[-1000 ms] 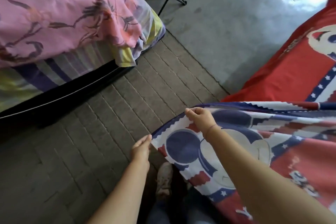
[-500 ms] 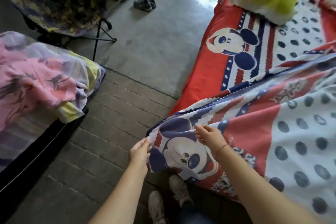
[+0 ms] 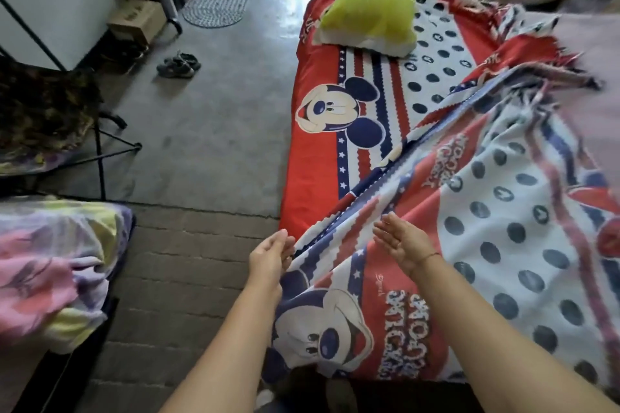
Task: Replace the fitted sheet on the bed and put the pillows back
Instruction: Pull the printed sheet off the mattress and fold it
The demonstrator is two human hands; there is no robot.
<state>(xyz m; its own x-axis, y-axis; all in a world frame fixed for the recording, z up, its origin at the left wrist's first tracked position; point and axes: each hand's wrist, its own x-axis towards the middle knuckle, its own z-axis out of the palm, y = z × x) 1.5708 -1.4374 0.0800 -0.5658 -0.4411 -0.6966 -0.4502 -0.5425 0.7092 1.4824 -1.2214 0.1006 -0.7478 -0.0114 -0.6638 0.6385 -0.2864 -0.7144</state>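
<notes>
A soft pastel blanket with pink flowers lies bunched at the lower left. Above it stands a folding chair with thin black legs and dark patterned cloth. At the upper left sits a closed cardboard box, its contents hidden. Right of it are a pair of dark shoes and an oval woven rug on the smooth grey floor. A brick-patterned mat fills the lower middle.

The left hand reaches the hem of the loose sheet, fingers loosely extended. I cannot tell whether they pinch the cloth. The right hand hovers over the sheet with palm turned inward, fingers straight and released.

The sheet, thin cotton in red, white and navy with cartoon mice and dots, billows over the lower right of the bed. A plump yellow-green pillow rests at the bed's far end, top centre
</notes>
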